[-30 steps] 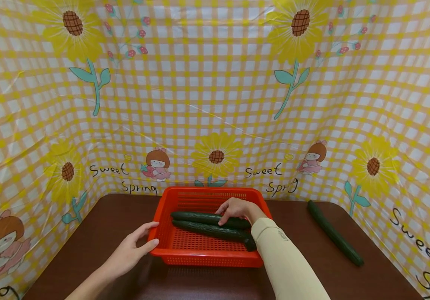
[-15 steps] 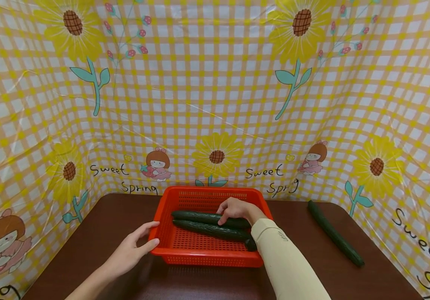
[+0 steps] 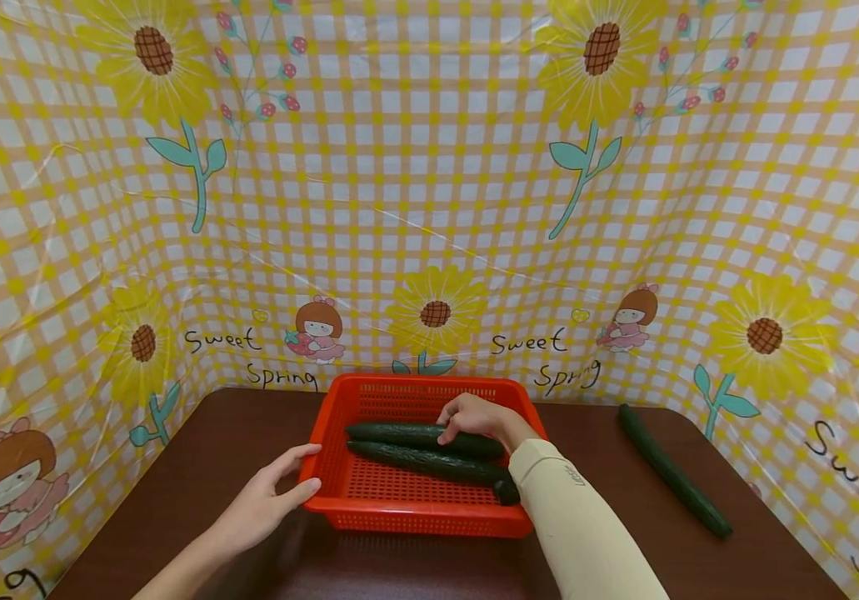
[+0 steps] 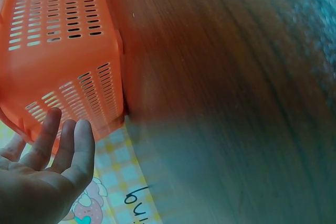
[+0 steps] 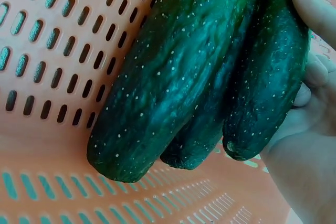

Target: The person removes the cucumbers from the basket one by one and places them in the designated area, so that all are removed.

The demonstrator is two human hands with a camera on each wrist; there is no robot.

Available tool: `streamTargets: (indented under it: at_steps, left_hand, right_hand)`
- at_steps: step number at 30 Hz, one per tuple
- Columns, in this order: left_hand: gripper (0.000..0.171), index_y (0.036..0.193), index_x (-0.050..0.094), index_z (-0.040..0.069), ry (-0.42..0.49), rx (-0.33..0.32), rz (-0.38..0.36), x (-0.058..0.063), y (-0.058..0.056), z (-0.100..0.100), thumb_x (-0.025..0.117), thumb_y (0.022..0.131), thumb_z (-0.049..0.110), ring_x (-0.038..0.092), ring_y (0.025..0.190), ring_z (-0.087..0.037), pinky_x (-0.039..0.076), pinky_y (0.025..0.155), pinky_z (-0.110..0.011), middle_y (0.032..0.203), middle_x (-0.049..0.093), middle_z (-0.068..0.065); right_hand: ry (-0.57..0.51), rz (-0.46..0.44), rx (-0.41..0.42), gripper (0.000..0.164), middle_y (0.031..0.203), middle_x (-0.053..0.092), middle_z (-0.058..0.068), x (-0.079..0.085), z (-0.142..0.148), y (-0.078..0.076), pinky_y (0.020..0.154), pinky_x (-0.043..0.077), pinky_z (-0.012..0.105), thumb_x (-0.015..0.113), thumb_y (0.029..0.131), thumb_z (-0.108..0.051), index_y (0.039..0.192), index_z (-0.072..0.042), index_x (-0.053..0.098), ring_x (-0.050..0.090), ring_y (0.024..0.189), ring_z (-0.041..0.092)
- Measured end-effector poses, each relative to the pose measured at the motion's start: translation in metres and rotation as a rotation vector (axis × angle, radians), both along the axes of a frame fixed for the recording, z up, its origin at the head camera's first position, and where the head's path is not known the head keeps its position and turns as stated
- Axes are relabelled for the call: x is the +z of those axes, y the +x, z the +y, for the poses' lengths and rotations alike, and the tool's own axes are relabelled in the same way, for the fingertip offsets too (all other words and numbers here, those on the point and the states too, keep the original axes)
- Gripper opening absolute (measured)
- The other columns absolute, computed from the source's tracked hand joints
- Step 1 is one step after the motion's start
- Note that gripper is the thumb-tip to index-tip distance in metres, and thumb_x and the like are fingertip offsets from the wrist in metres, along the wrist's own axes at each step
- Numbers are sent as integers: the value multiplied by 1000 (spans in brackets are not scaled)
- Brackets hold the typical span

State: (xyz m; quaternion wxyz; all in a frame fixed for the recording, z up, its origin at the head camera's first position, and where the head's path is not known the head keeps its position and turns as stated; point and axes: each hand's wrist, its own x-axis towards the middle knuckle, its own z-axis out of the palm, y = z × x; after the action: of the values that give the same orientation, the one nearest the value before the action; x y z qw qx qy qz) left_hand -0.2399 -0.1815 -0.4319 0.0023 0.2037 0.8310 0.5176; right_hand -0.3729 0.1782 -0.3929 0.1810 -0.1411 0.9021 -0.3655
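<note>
In the head view a red plastic basket (image 3: 429, 507) holds dark green cucumbers lying crosswise. My right hand (image 3: 474, 418) reaches over the right rim and grips the back cucumber (image 3: 387, 432), thumb on the near side. Another cucumber (image 3: 422, 459) lies just in front of it. Three cucumber ends show in the right wrist view, where my right hand (image 5: 315, 129) wraps the rightmost cucumber (image 5: 270, 77). My left hand (image 3: 260, 497) is at the basket's left rim with thumb and fingers spread. Its fingers extend loosely beside the basket's slotted wall (image 4: 52, 56) in the left wrist view.
The basket stands on a dark brown wooden table (image 3: 234, 433). One more cucumber (image 3: 672, 471) lies at a slant on the table, right of the basket. A checked cloth (image 3: 429, 208) with sunflowers encloses the back and both sides.
</note>
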Motion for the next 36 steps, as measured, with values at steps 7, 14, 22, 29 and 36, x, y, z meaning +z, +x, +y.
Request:
streamTargets:
  at_steps: [7,14,22,29,36]
  left_hand:
    - [49,144,50,14,3,4,-14,2,7,3,65,99,26,56,119,-30,49,87,-34,126,65,-14]
    - [50,145,49,14,6,7,-24,3,13,7,65,99,26,55,119,-30,49,86,-32,127,65,-15]
    - [51,145,50,13,-4,27,-32,6,22,11,65,99,29,56,118,-29,49,87,-35,125,65,-16]
    - [51,144,50,14,-8,42,-32,5,27,14,65,99,30,56,119,-30,49,87,-35,127,64,-15]
    - [53,145,50,14,-1,53,-48,6,34,16,67,98,31,56,119,-28,49,90,-38,127,65,-14]
  right_hand:
    - [-42,7,18,22,131,63,12,3,7,3,104,44,52,76,84,-10,104,-3,74,53,126,34]
    - [-69,35,8,21,127,64,12,8,14,4,104,45,51,76,85,-13,105,-3,74,55,124,32]
    - [-106,63,14,22,125,64,11,20,20,10,102,46,50,76,86,-14,105,-3,72,56,121,31]
    - [-143,55,11,33,131,60,16,35,26,16,104,44,51,75,88,-16,115,0,67,52,126,35]
    - [-242,30,7,38,130,58,21,50,34,23,85,52,40,72,90,-14,122,5,63,59,107,30]
